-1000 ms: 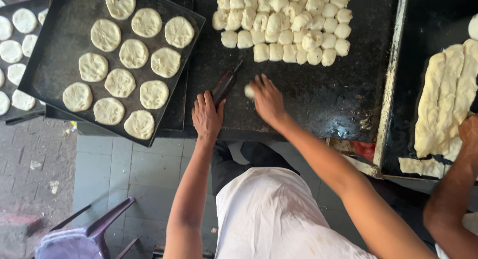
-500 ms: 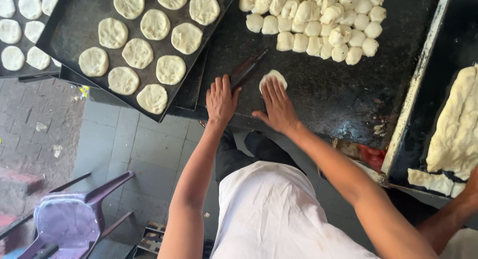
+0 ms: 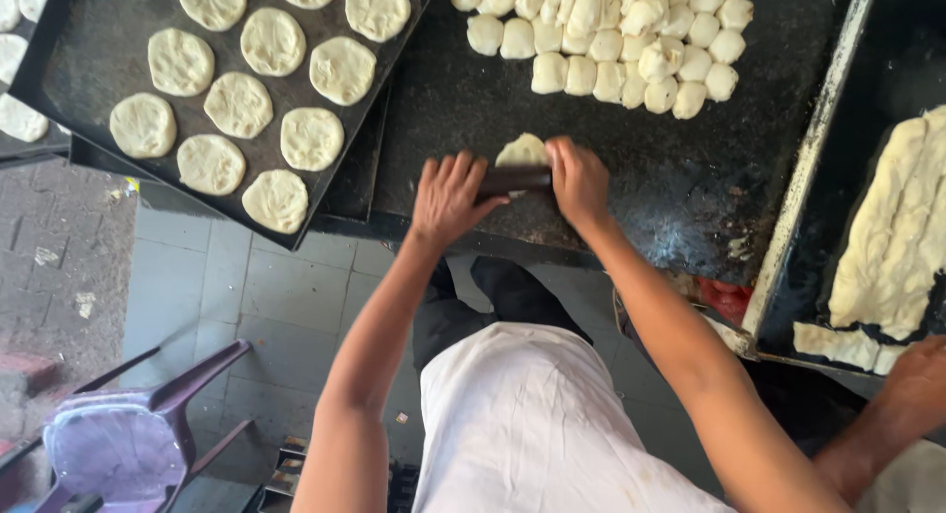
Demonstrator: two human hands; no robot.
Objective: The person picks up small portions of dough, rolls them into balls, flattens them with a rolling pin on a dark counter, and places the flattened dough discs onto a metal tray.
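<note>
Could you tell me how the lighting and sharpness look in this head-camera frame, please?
Head view: even daylight, soft shadows; a dull sheen on the dark worktop; the pale dough balls are nearly washed out; both the left hand and right hand on the dark roller look sharp; frame edges bend slightly.

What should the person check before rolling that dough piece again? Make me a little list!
1. Both hands on the rolling pin: left hand and right hand grip its ends. Ok.
2. Dough piece beside the pin: ok.
3. Piece flat enough: cannot tell, partly hidden.
4. Room on the tray of flattened rounds: bare space shows. Ok.
5. More dough lumps waiting: ok.
</note>
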